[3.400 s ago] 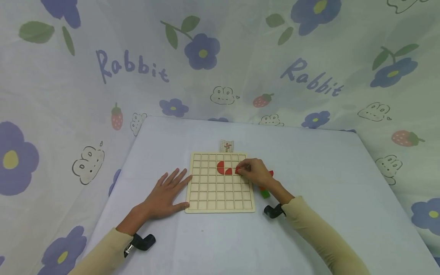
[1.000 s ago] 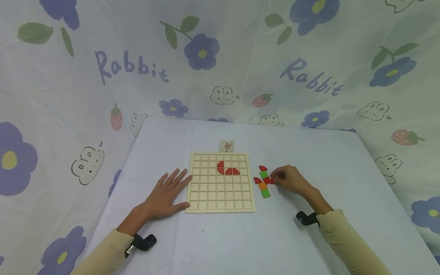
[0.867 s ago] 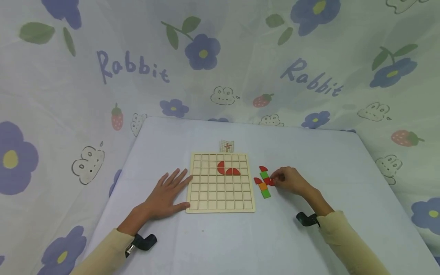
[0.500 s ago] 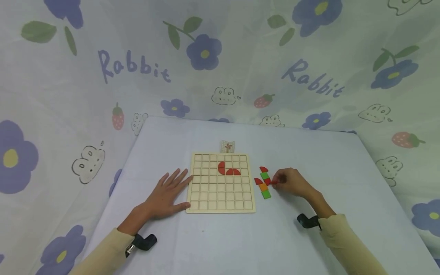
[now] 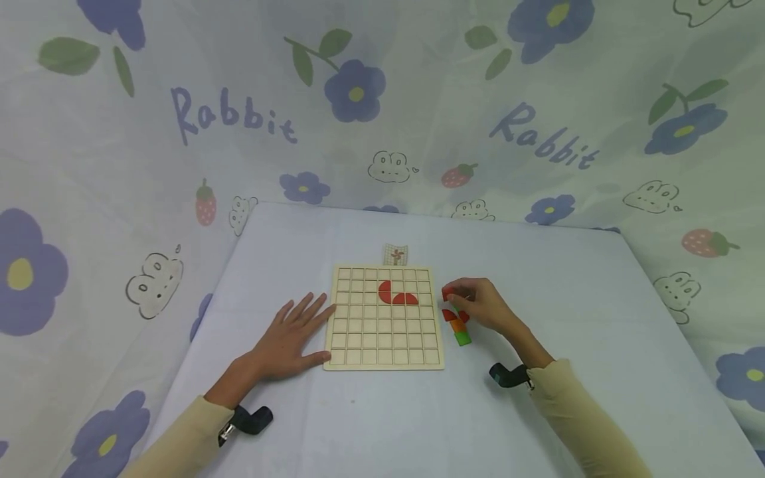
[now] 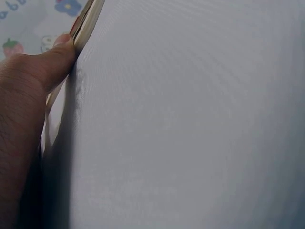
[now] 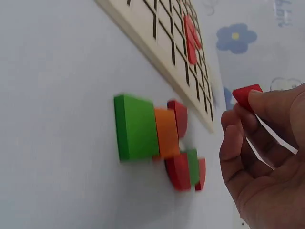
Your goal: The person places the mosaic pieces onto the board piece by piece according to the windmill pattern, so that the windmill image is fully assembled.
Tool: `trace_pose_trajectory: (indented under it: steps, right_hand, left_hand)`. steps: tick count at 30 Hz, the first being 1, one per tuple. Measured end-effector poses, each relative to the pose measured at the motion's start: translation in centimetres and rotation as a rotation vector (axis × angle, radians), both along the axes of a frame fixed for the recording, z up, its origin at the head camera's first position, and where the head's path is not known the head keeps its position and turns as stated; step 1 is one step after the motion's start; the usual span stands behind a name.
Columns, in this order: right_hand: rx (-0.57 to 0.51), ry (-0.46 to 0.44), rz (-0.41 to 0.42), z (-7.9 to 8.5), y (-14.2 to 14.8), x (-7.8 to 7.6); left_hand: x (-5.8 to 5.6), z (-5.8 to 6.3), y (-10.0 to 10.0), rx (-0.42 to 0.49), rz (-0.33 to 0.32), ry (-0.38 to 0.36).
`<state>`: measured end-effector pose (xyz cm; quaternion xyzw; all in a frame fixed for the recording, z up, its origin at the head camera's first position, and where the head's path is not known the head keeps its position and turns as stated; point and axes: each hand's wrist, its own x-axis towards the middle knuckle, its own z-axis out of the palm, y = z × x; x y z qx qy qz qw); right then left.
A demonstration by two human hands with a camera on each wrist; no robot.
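My right hand (image 5: 483,304) pinches a red quarter-round tile (image 5: 447,293) between thumb and fingers, raised just right of the wooden grid board (image 5: 382,360). In the right wrist view the held red tile (image 7: 247,94) sticks out past the thumb. On the board, several red quarter-round tiles (image 5: 385,293) sit in upper squares. Flat on the table, my left hand (image 5: 285,342) spreads its fingers, with fingertips and thumb at the board's left edge. The left wrist view shows the thumb of this left hand (image 6: 35,78) against the edge of the board (image 6: 88,29).
Beside the board's right edge lie loose tiles: a green square (image 7: 138,128), an orange square (image 7: 167,132), red quarter-rounds (image 7: 178,171) and another green one (image 7: 193,167). Behind the board stands a small card (image 5: 396,255) with a red pinwheel on a grid. A patterned curtain surrounds the white table.
One red tile was set on the board beside another. My right hand then went to the loose tiles, picked up a red one at their right side and moved left with it. The left hand stayed put.
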<state>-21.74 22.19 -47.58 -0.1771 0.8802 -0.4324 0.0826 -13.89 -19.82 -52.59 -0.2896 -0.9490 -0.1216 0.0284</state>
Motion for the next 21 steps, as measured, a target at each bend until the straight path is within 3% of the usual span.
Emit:
trace_pose_trajectory:
  steps: [9,21]
  right_hand:
    - [-0.084,-0.002,0.011,-0.4,-2.8,-0.6]
    - [-0.045,0.061,0.085,-1.5,-6.0,0.1]
  left_hand:
    - [0.0,-0.2,0.0,0.004,-0.005,0.026]
    - [0.0,-0.1,0.0,0.007,-0.003,0.012]
